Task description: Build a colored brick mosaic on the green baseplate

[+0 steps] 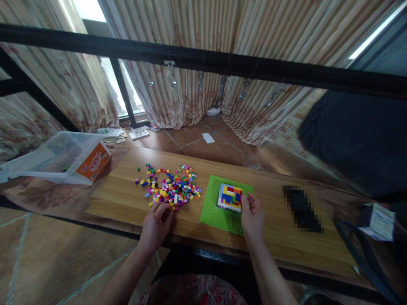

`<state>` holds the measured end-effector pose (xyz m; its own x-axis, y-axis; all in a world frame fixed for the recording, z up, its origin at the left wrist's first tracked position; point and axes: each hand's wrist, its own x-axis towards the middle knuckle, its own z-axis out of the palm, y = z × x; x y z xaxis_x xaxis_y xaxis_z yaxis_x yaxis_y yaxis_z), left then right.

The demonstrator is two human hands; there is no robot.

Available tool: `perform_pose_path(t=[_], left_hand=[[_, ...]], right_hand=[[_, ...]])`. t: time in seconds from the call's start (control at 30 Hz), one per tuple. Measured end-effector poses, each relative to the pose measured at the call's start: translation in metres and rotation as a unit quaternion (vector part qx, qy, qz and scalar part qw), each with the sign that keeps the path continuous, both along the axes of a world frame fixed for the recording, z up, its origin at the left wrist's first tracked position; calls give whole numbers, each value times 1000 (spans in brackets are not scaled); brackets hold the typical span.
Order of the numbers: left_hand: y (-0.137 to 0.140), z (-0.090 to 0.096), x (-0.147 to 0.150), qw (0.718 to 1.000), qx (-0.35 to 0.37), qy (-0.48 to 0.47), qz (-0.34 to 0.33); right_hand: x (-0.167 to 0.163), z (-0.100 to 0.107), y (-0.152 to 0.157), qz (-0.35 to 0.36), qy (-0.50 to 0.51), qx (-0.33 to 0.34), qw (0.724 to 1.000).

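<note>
A green studded baseplate [211,207] lies on the wooden board, bearing a square build of stacked toy bricks [229,197] in white, blue, yellow and red. At the right side of this build is my right hand [253,215], fingers curled in and thumb close against the bricks; whatever it may hold is too small to make out. A heap of loose toy bricks [176,186] in many colours spreads to the left of the plate. My left hand [158,221] rests at the heap's near edge, its fingers bent together and pointing down, their tips partly hidden.
A clear plastic bin [63,159] with an orange label sits at the left end of the wooden board [117,186]. On the right lies a dark, pixelated object [302,208]. A black bar [203,57] with hanging clips crosses in front of the curtains [203,25].
</note>
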<state>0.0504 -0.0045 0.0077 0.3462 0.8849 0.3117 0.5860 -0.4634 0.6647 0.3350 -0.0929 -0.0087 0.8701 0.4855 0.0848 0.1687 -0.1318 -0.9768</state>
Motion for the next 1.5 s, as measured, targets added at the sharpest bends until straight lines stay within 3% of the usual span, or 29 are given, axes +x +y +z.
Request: perform_pose_path(t=[0.13,0.37,0.43,0.53,0.63,0.77,0.93,1.07,1.1,1.17,1.27,1.33,1.4,1.5], left_hand=[[-1,0,1,1000,17,-5,4],[0,1,3,1000,14,-2,8],[-5,5,5,1000,-10,-25,9],[-18,14,12,989,-113,-96,8],[-32,24,23,940,-264,-215,0],[-49,36,37,836,-428,-344,-19],[-69,41,51,716,-552,-418,-86],[-82,36,66,674,-592,-432,-94],[-83,34,70,676,-595,-424,-92],[-83,28,78,710,-581,-389,-88],[-74,20,88,807,-493,-315,-83],[-65,16,93,872,-404,-260,-90],[-54,14,98,921,-316,-206,-102],[-42,13,105,958,-221,-139,-119]], right_hand=[[-1,3,-18,-67,18,29,997],[-7,17,-49,-58,9,24,998],[-16,20,-54,-33,10,18,999],[-39,26,-59,47,11,2,999],[-69,35,-60,144,10,-16,989],[-99,45,-54,252,18,-10,968],[-117,53,-45,266,74,46,960],[-117,51,-49,234,135,66,961],[-113,50,-50,223,131,64,964],[-96,46,-54,197,90,53,975],[-53,40,-53,153,-32,23,987],[-23,39,-48,150,-124,-15,981],[0,38,-40,168,-193,-56,965],[18,37,-27,190,-268,-96,939]])
